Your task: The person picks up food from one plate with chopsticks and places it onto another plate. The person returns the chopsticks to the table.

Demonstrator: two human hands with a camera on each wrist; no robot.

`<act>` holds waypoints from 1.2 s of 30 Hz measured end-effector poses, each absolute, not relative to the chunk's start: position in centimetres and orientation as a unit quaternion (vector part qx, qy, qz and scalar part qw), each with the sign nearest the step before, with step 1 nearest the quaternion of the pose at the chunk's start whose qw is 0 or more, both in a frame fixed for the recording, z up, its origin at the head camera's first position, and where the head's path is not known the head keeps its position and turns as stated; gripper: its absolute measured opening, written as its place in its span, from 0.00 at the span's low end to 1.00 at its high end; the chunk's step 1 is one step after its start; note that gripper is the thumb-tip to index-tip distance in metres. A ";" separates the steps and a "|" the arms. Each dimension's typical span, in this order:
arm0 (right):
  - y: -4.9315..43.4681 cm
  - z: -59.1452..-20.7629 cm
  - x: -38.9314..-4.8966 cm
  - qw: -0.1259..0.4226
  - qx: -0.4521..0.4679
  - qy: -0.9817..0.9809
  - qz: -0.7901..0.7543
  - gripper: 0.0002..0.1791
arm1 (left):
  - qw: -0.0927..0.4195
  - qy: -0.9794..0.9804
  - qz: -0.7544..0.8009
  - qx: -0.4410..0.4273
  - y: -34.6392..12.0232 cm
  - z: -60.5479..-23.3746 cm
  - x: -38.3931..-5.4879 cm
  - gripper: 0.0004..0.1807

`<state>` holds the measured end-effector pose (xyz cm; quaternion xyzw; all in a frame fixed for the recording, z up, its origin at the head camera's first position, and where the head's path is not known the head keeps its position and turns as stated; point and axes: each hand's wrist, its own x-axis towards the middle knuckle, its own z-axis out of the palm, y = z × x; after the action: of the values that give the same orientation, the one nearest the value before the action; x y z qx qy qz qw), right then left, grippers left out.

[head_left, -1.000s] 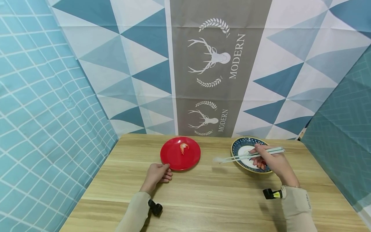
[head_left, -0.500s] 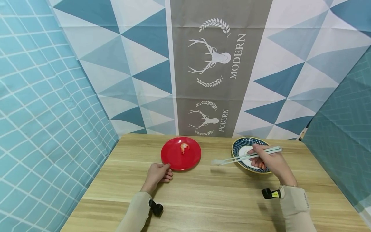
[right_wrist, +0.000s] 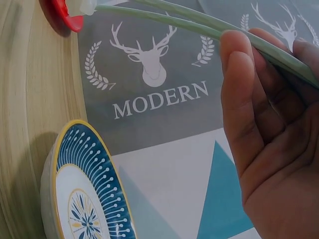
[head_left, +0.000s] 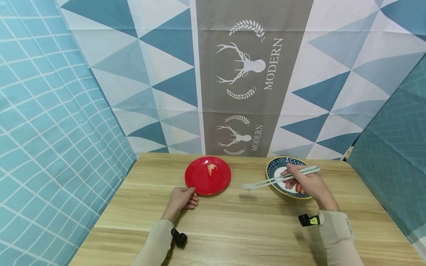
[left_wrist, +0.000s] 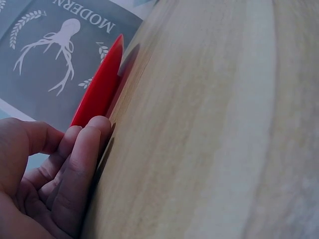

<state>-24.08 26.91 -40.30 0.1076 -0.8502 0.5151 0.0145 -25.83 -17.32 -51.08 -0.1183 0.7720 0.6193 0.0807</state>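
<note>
My left hand [head_left: 181, 198] pinches the near-left rim of a red plate [head_left: 198, 183], thumb above and fingers below. A small orange-and-white shrimp [head_left: 211, 169] lies on that plate. With my right hand [head_left: 311, 186] I hold pale green chopsticks [head_left: 276, 180] over a blue-and-white patterned bowl [head_left: 273, 168]. Their tips, left of the bowl, grip a whitish translucent piece [head_left: 246, 187] above the table. Reddish shrimp [head_left: 298, 188] shows in the bowl, partly hidden by my hand. In the right wrist view, the whitish piece [right_wrist: 82, 6] overlaps the red plate's edge [right_wrist: 67, 19].
The wooden table [head_left: 233, 229] runs up to a patterned cloth backdrop [head_left: 246, 140] just behind the plate and bowl. Blue tiled cloth [head_left: 66, 129] hangs on the left, a teal one [head_left: 392, 147] on the right. Bare wood separates plate and bowl.
My right hand has moved slightly left, carrying the chopsticks and the whitish piece toward the plate. The left hand stays at the plate's rim.
</note>
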 end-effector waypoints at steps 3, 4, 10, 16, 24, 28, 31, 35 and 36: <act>26.7 -40.2 -24.1 0.011 0.108 -0.850 0.515 0.29 | 0.081 0.772 0.620 -0.117 -17.3 -51.1 -25.9 0.19; 26.6 -40.2 -24.1 0.011 0.110 -0.849 0.516 0.29 | 0.080 0.772 0.620 -0.117 -17.3 -51.1 -25.9 0.19; 25.9 -40.1 -24.2 0.022 0.130 -0.852 0.507 0.26 | 0.079 0.771 0.620 -0.117 -17.4 -51.1 -25.8 0.19; 25.5 -40.1 -24.1 0.009 0.113 -0.856 0.504 0.28 | 0.078 0.772 0.620 -0.116 -17.4 -51.1 -25.7 0.19; 24.8 -40.4 -24.6 0.027 0.175 -0.841 0.511 0.24 | 0.079 0.770 0.622 -0.118 -17.4 -51.1 -25.8 0.19; 24.6 -40.6 -24.7 0.037 0.189 -0.839 0.508 0.24 | 0.076 0.771 0.622 -0.116 -17.3 -51.3 -25.8 0.18; 24.6 -40.7 -24.9 0.041 0.187 -0.840 0.507 0.24 | 0.074 0.771 0.621 -0.115 -17.3 -51.3 -25.8 0.18; 24.5 -40.8 -25.0 0.047 0.191 -0.834 0.515 0.24 | 0.073 0.771 0.622 -0.115 -17.4 -51.3 -25.8 0.18; 24.4 -40.8 -25.0 0.048 0.192 -0.833 0.517 0.24 | 0.073 0.771 0.622 -0.115 -17.4 -51.3 -25.8 0.18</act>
<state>-25.03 24.41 -40.80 0.1923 -0.8329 0.5167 0.0484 -25.80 -17.36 -51.30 -0.1149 0.7712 0.6218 0.0733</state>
